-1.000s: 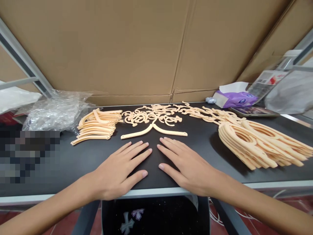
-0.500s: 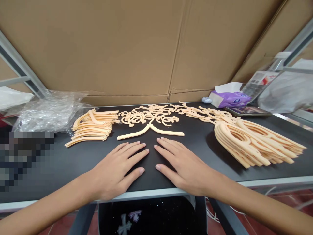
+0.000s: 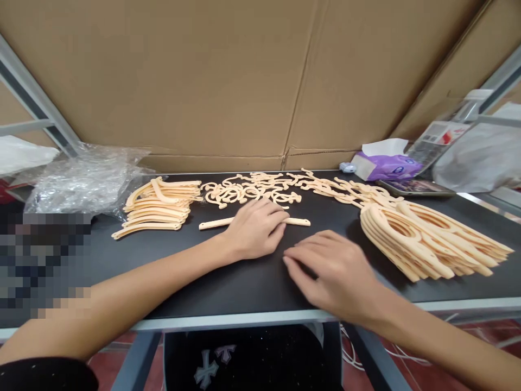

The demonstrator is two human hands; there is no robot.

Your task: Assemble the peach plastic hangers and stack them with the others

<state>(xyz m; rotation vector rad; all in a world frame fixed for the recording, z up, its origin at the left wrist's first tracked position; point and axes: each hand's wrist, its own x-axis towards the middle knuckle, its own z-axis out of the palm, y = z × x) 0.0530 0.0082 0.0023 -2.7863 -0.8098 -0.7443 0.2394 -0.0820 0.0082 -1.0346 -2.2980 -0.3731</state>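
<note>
My left hand (image 3: 254, 229) reaches forward across the black table (image 3: 195, 274) and lies over the middle of a thin peach plastic hanger piece (image 3: 215, 222). Its fingers are bent down onto the piece, whose two ends stick out on either side. My right hand (image 3: 336, 271) hovers just right of it, fingers loosely bent and apart, with nothing in it. A tangle of small peach hooks (image 3: 252, 190) lies just beyond my left hand.
A stack of curved peach arms (image 3: 157, 209) sits at the left and a big fanned stack of hanger bodies (image 3: 427, 239) at the right. Crumpled clear plastic (image 3: 81, 182), a purple tissue pack (image 3: 386, 164) and a phone (image 3: 415, 188) line the back, before a cardboard wall (image 3: 223, 81).
Both hands lay flat and side by side near the table's front edge. My left hand has moved forward onto the hanger piece; my right hand has lifted and curled slightly.
</note>
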